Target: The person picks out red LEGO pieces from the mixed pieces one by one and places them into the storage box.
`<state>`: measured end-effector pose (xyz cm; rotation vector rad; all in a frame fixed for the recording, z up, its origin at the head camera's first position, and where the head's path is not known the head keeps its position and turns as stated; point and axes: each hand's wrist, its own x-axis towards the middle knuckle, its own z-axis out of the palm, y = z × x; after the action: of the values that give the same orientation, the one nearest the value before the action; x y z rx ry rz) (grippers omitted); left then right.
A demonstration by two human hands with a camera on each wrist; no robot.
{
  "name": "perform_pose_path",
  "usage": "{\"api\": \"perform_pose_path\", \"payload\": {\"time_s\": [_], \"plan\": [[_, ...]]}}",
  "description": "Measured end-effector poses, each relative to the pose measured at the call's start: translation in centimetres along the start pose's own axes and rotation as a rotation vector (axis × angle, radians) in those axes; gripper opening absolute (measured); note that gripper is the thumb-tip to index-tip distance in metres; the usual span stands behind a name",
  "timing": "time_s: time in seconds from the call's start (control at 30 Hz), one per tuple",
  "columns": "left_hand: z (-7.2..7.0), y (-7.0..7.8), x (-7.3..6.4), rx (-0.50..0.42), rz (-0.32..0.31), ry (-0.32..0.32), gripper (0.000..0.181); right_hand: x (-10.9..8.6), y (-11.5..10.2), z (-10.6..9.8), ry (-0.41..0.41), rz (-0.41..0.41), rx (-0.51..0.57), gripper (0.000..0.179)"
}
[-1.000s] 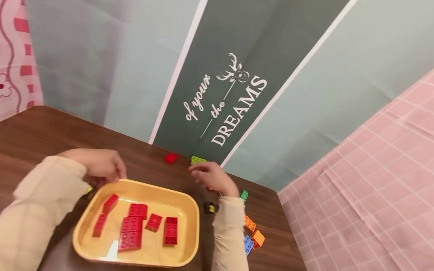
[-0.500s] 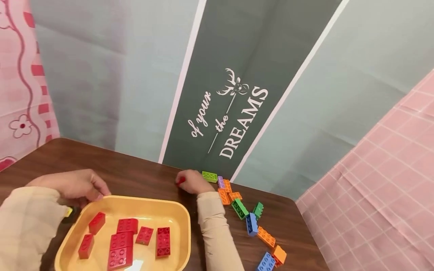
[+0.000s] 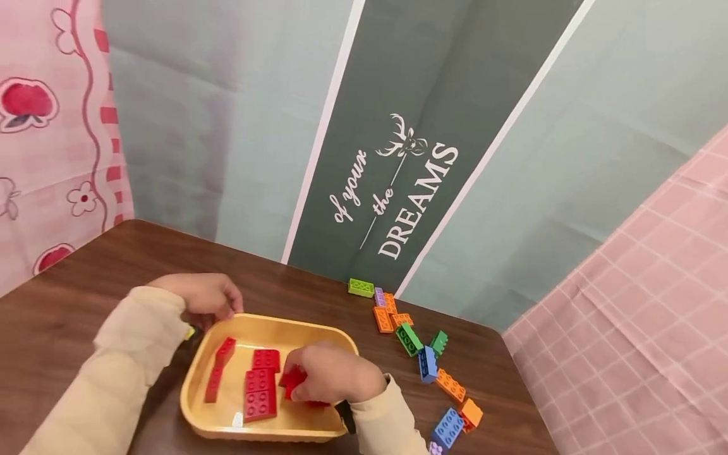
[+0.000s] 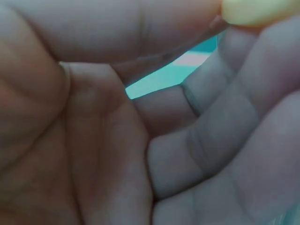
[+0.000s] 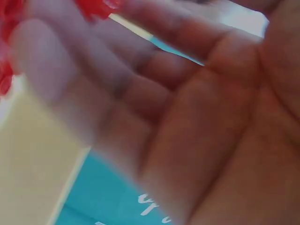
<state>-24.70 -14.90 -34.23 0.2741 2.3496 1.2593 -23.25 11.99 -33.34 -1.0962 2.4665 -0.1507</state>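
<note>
A yellow tray [image 3: 273,435] stands on the dark wooden table, with several red toy building bricks [image 3: 260,399] inside. At its far left corner my left hand [image 3: 205,294] pinches the rim; in the left wrist view, a bit of the yellow rim [image 4: 262,10] shows at the fingertips. My right hand [image 3: 335,374] reaches down into the tray's right half, fingers around a red brick [image 3: 292,380]. That hand partly covers the red pieces beneath it. In the right wrist view, red bricks [image 5: 98,6] appear blurred by the fingertips.
Right of the tray lie loose bricks: a lime green one [image 3: 361,287], orange ones [image 3: 383,320], green ones [image 3: 409,339] and blue ones [image 3: 448,428]. Cloth backdrops rise behind the table, grey-green [image 3: 341,253] at the back and pink tiled [image 3: 614,354] on the right.
My right hand has reached the far red brick, picked it up and brought it back into the tray. The left hand has stayed at the tray's corner. The head view has shifted.
</note>
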Motion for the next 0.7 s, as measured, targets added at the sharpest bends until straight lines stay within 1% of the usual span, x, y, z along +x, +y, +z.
{"api": "perform_pose_path", "payload": {"time_s": [0.07, 0.13, 0.2, 0.23, 0.33, 0.43, 0.47, 0.53, 0.6, 0.63, 0.7], "plan": [[0.4, 0.6, 0.1, 0.041, -0.008, 0.020, 0.017, 0.2, -0.2, 0.6, 0.006, 0.017, -0.009, 0.020], [1.0, 1.2, 0.5, 0.085, -0.019, 0.042, 0.017, 0.1, 0.2, 0.9, 0.023, 0.015, -0.010, 0.021], [1.6, 1.7, 0.9, 0.120, -0.026, 0.067, 0.018, -0.5, 0.9, 0.9, 0.027, 0.021, 0.012, 0.023], [2.0, 2.2, 1.4, 0.138, -0.024, 0.077, 0.018, -1.2, 1.4, 0.6, 0.037, 0.027, 0.029, 0.023], [3.2, 3.6, 2.6, 0.182, -0.025, 0.123, 0.019, -3.1, 3.1, -0.2, 0.072, 0.061, 0.131, 0.027], [4.3, 4.6, 3.0, 0.209, -0.049, 0.176, 0.018, -4.7, 4.5, -1.2, 0.136, 0.088, 0.221, 0.032], [4.5, 4.8, 2.9, 0.217, -0.063, 0.196, 0.017, -5.1, 4.9, -1.5, 0.162, 0.098, 0.242, 0.032], [4.7, 5.2, 2.5, 0.271, -0.086, 0.243, 0.013, -5.8, 5.6, -2.0, 0.233, 0.091, 0.241, 0.031], [4.5, 5.5, 1.6, 0.336, -0.088, 0.298, 0.006, -6.2, 5.9, -2.3, 0.322, 0.088, 0.241, 0.036], [4.2, 5.6, 1.1, 0.367, -0.089, 0.328, 0.016, -6.3, 6.0, -2.4, 0.369, 0.091, 0.230, 0.044], [3.7, 5.9, -0.1, 0.425, -0.061, 0.397, 0.049, -6.0, 5.9, -2.6, 0.454, 0.101, 0.193, 0.067]]}}
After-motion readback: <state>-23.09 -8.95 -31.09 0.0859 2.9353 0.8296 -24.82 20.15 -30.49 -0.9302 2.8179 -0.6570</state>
